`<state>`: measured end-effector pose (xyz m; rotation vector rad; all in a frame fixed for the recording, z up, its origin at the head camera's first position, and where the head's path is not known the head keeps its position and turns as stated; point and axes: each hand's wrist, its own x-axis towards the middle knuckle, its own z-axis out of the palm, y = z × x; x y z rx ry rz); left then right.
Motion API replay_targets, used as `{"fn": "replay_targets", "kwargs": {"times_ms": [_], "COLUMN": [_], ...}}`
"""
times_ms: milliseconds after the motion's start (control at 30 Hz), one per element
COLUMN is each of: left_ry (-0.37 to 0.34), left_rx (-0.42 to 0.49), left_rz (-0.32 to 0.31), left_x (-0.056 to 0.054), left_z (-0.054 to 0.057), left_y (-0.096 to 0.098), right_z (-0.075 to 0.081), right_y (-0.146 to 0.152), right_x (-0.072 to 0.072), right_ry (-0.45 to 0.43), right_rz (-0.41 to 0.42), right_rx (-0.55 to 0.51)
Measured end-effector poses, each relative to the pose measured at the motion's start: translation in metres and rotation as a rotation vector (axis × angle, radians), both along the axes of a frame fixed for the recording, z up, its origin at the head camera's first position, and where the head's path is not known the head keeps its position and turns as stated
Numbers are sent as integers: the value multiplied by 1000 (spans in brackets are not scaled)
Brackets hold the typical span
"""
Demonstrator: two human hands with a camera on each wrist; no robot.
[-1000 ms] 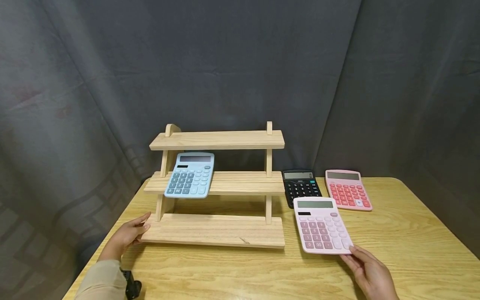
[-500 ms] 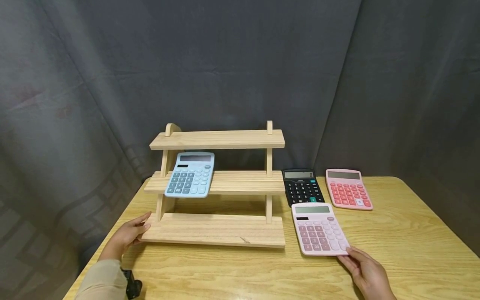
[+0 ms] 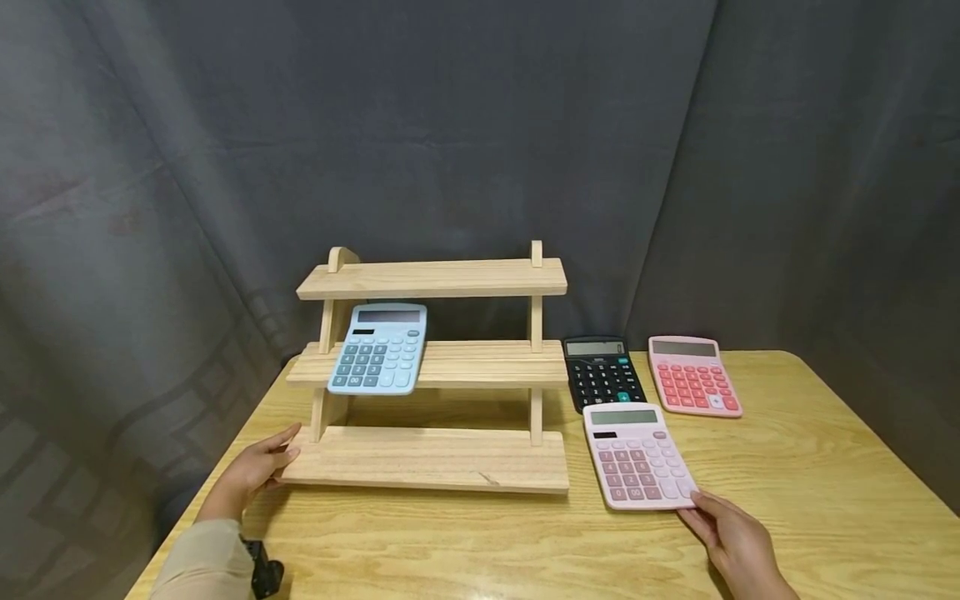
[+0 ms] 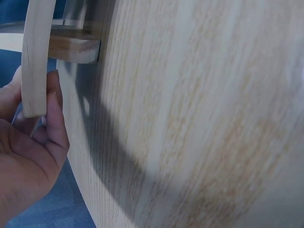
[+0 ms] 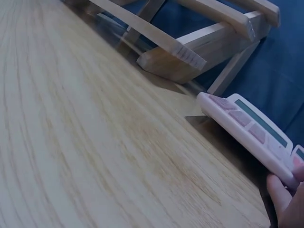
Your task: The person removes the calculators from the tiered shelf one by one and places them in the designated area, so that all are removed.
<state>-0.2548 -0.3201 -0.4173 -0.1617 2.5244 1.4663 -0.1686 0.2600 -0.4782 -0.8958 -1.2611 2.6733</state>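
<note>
A three-tier wooden display rack (image 3: 435,457) stands on the table. My left hand (image 3: 251,473) grips the left end of its bottom shelf; in the left wrist view the thumb and fingers (image 4: 56,121) lie on either side of the board (image 4: 35,71). To the right of the rack, my right hand (image 3: 738,537) pinches the lower right corner of a pale pink calculator (image 3: 637,458). A shadow lies beneath that calculator's raised near edge in the right wrist view. A light blue calculator (image 3: 378,350) leans on the rack's middle shelf, toward the left.
Behind the pale pink calculator lies a black calculator (image 3: 602,375), partly covered by it at the lower edge. A pink calculator with coral keys (image 3: 695,377) lies to the right of the black one. Dark grey curtains (image 3: 450,125) hang behind the wooden table (image 3: 450,550).
The pale pink calculator has shifted slightly left and nearer with my right hand, then barely moved. My left hand stays at the shelf end.
</note>
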Motion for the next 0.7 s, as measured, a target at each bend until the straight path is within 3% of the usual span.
{"fn": "replay_targets", "kwargs": {"times_ms": [300,700], "left_ry": [4,-5], "left_rx": [18,2], "left_rz": [-17,3], "left_x": [3,3], "left_z": [0,0], "left_y": [0,1], "right_z": [0,7], "right_y": [-2,0], "right_x": [2,11], "right_ry": [-91,-102], "right_rz": [-52,22], "right_rx": [417,588]}}
